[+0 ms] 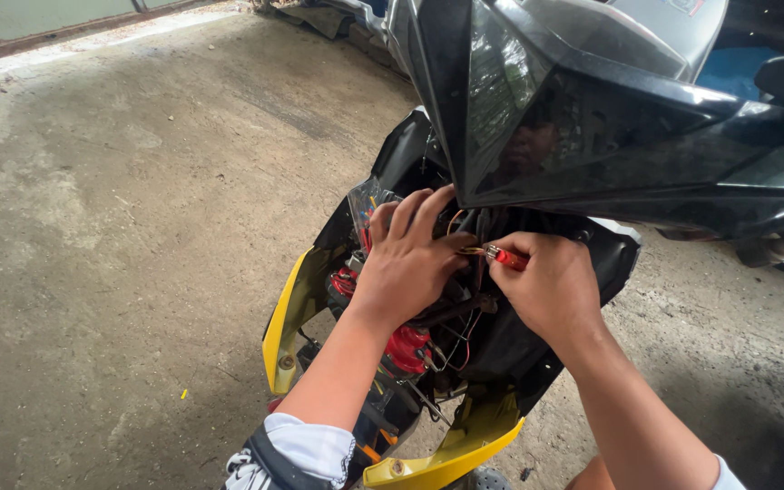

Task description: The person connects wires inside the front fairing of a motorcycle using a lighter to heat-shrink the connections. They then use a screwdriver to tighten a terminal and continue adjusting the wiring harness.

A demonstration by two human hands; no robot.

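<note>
One red-handled tool, small and thin with a metal tip pointing left, sits pinched in the fingers of the right hand, which are curled tight around it; only the red grip and the short metal end show past the fingers. The tip meets the fingers of the left hand, which are bent and pressed close together into the opened front of one scooter; whether they grasp anything there I cannot tell, since the fingertips are hidden among the parts. Just below and between both hands hangs a bundle of thin wires, black and red; left of and below the left fingers sits one red part with a second red piece higher up beside the wrist. A clear plastic bag lies just above the left fingers. Two yellow panels frame the opening, one left of the left hand, one below both wrists. Above the fingers looms the glossy black front cover of the scooter. One white sleeve shows on the left arm. Well away to the left, the concrete floor spreads, with one tiny yellow scrap on it.
</note>
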